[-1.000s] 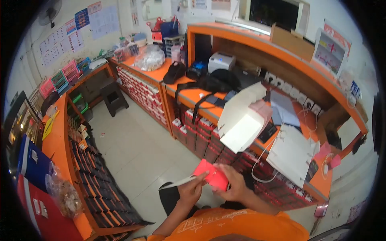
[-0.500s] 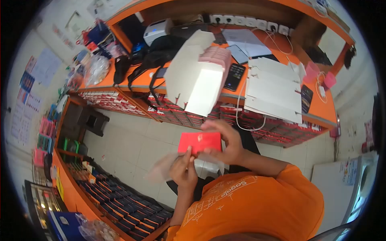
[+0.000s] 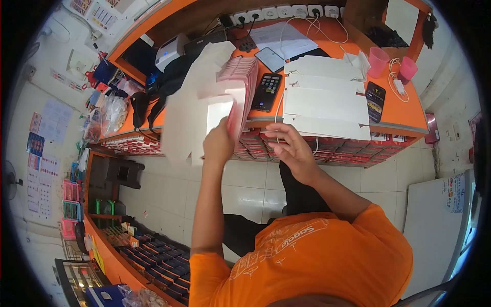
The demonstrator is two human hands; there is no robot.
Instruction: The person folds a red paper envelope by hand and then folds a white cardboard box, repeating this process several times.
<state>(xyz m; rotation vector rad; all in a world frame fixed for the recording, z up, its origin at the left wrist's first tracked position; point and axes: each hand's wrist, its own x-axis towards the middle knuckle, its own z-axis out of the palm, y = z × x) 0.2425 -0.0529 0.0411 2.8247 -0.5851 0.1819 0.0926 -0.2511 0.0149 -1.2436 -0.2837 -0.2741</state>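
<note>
My left hand (image 3: 219, 144) is raised to the open white carton (image 3: 197, 110) on the orange counter (image 3: 404, 120). It grips a red packet (image 3: 236, 122) edge-on at the near end of a row of pink packets (image 3: 241, 77) standing in the carton. My right hand (image 3: 289, 148) hovers just below the counter's front edge with fingers apart and nothing in it. It is closest to a stack of flat white cartons (image 3: 327, 105).
A black phone (image 3: 268, 91) lies beside the carton and another phone (image 3: 375, 97) lies further right. Two pink cups (image 3: 378, 61), a socket strip (image 3: 279, 10), a white printer (image 3: 171, 48) and a black bag (image 3: 169, 82) crowd the counter. Drawers of red boxes (image 3: 348, 153) line its front.
The red packet went from both hands in front of my chest up to the carton, carried by my left hand. My right hand let go and opened. The view tilted down toward the counter.
</note>
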